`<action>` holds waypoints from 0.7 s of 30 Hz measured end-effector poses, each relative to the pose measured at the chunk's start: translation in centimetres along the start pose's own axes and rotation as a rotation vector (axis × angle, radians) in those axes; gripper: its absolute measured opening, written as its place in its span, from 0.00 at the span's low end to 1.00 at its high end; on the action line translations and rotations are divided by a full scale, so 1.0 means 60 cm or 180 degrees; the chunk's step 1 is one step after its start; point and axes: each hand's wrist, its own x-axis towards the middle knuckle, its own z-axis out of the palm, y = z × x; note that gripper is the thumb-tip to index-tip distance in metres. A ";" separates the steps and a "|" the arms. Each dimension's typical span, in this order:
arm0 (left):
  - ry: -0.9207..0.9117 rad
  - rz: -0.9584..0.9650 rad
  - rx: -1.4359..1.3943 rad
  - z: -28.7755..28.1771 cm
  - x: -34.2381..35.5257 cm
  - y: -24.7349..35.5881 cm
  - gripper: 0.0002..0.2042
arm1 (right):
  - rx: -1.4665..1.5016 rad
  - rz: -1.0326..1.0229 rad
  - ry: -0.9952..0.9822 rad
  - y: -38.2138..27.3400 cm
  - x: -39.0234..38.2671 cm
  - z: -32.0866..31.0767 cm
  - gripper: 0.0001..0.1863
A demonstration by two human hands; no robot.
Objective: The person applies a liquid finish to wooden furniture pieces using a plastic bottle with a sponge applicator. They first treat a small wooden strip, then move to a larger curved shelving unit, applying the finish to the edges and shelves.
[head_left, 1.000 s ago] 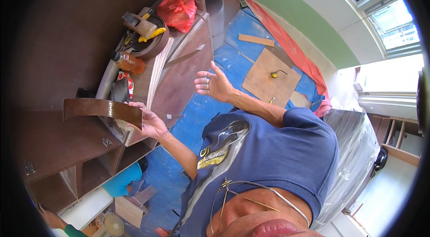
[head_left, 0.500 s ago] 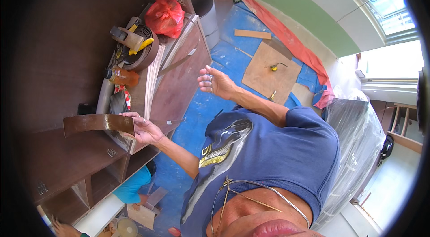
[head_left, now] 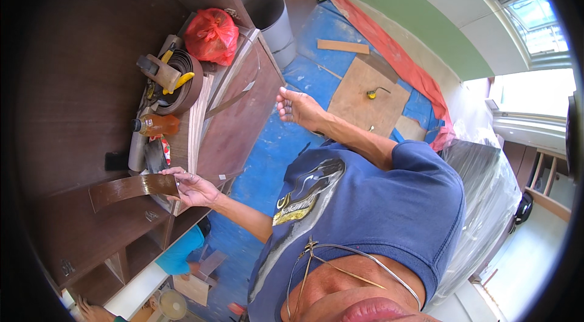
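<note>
My left hand pinches the right end of a glossy brown strip of edge banding, which curves out to the left over the dark brown cabinet. Held off to the right in the air, my right hand is loosely curled, and nothing shows in its fingers. Beyond the left hand lie a coil of brown edge banding, a tool with yellow handles, a bottle of orange liquid and a knotted red plastic bag.
A grey bin stands behind the cabinet. On the blue floor sheeting lies a plywood sheet with a yellow tape measure. Another person's turquoise sleeve and another hand show low left. Plastic wraps a large object at right.
The left end of the strip has dipped lower, while my left hand stays on its right end. My right hand's fingers have curled in further. The view has shifted slightly.
</note>
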 end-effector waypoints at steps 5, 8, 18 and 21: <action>0.0019 0.0184 0.0270 0.001 -0.024 -0.030 0.37 | 0.0039 0.0175 0.0019 -0.034 0.003 -0.013 0.24; 0.0032 0.0232 0.0293 0.000 -0.044 -0.041 0.36 | -0.0250 0.0249 -0.0130 -0.045 0.008 -0.016 0.25; 0.0173 0.0367 0.0551 0.039 -0.059 -0.059 0.40 | -0.0150 0.0399 -0.0440 -0.057 0.023 -0.019 0.30; 0.0057 0.0349 0.0573 0.049 -0.053 -0.066 0.40 | -0.0225 0.0387 -0.0524 -0.058 0.024 -0.018 0.30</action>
